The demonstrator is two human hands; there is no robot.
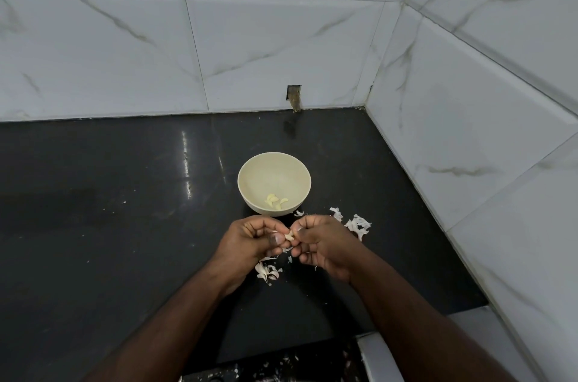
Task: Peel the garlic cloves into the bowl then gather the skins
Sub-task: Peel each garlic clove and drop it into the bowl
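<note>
Left hand (250,239) and right hand (319,240) meet just in front of the bowl, both above the worktop (125,209). Both pinch one garlic clove (289,236) between them, fingers curled in, thumbs on the clove; left thumb nail faces up, right fingers wrap from the other side. Clove pale, partly hidden by fingertips, how much skin is left on it cannot be told.

Bowl (250,175), cream, round, sits upright on the dark worktop just beyond the hands. Peeled cloves (275,201), a few, lie in the bottom near its front wall.

Loose skins: one pile (358,225) right of the right hand, partly behind it; a smaller pile (267,270) below the left hand near the wrist; a single scrap (299,213) beside the bowl's base. Tiny flecks between the hands on the worktop.

Worktop black, glossy. White marble-look tile walls (281,53) behind and to the right, meeting in a corner. Small dark notch (294,96) in the back tile at worktop level.
</note>
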